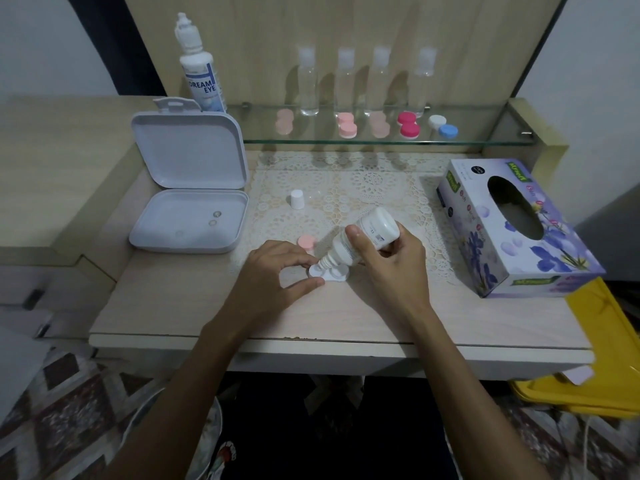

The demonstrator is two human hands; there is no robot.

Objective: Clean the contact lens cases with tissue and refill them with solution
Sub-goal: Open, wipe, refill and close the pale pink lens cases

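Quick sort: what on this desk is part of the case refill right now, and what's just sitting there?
In use:
- solution bottle, tipped, gripped by right hand
- open white lens case, steadied by left hand
- pink cap, white bottle cap
- tissue box

Lying about:
- open white box
- Dream Eye bottle
- clear bottles
- capped cases on glass shelf

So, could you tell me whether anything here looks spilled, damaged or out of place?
Nothing stands out. The right hand tips the small bottle over the open lens case, steadied by the left hand; no spill shows on the table.
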